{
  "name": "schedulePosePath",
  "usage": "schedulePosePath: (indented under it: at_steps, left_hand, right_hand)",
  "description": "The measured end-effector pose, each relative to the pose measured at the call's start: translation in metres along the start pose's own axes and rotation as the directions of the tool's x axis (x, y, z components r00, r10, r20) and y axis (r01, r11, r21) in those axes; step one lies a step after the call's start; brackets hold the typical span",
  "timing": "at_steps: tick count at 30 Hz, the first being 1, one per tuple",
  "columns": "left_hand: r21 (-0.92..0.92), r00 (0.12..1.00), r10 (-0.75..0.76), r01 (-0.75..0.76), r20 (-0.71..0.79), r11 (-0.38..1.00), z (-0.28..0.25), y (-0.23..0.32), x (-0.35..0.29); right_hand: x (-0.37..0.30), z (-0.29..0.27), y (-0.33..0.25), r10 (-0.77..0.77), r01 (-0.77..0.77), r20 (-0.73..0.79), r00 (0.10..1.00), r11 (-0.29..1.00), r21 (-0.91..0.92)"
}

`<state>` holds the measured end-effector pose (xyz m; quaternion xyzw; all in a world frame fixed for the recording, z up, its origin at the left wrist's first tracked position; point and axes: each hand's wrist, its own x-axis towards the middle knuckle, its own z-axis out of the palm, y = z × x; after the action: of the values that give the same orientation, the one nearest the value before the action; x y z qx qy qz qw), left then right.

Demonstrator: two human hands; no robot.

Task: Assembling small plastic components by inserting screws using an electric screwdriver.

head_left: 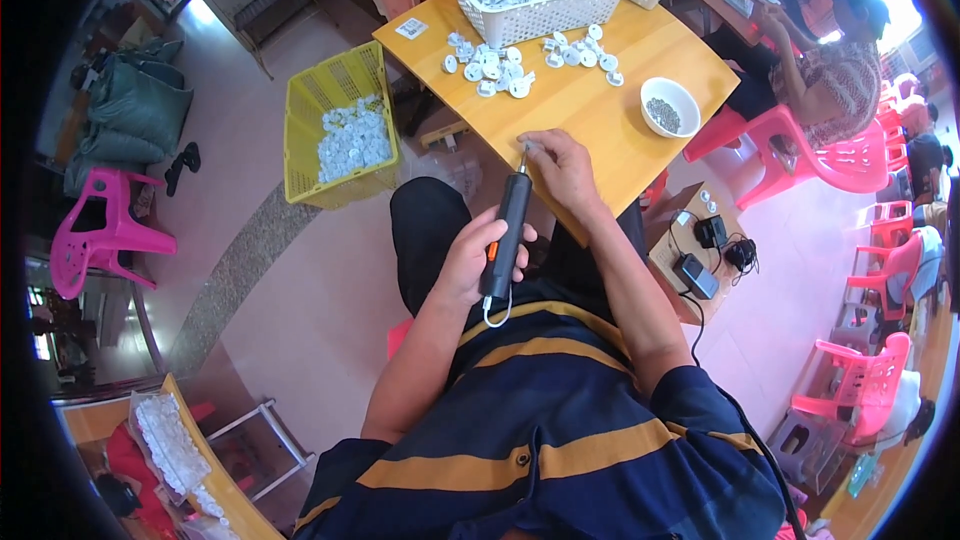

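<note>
My left hand (470,258) is wrapped round a black electric screwdriver (512,215) with an orange switch and a white cable at its lower end. The screwdriver points up toward the near edge of the wooden table (625,155). At its metal tip, my right hand (562,172) has thumb and fingers pinched together; whatever they hold is too small to make out. Beyond the right hand, small white round plastic parts (490,68) lie in a loose pile, with another group (580,50) to its right. A white bowl (683,92) of small metal screws (663,115) stands at the table's right.
A white perforated basket (545,22) of parts stands at the table's far side. On the floor to the left is a yellow crate (300,155) of white parts. A cardboard box (668,260) with adapters and cables sits at right. Another person (830,70) sits near a pink chair (835,160).
</note>
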<state>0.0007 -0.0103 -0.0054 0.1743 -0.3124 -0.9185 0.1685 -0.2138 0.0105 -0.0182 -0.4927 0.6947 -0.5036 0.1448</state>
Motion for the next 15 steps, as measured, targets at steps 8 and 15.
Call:
schedulePosePath:
  at_steps: [8,15]
  left_hand:
    - [-0.092,0.997,0.007,0.000,0.075,0.996,-0.009,0.001,-0.002]
    - [-0.057,0.999,0.048,-0.049,-0.025,0.997,-0.009,0.005,-0.003]
  right_hand:
    - [0.023,0.002,0.002,0.147,-0.135,-0.054,0.988,0.974,0.183]
    - [0.057,0.016,0.007,-0.010,0.000,-0.061,0.998,0.987,-0.163]
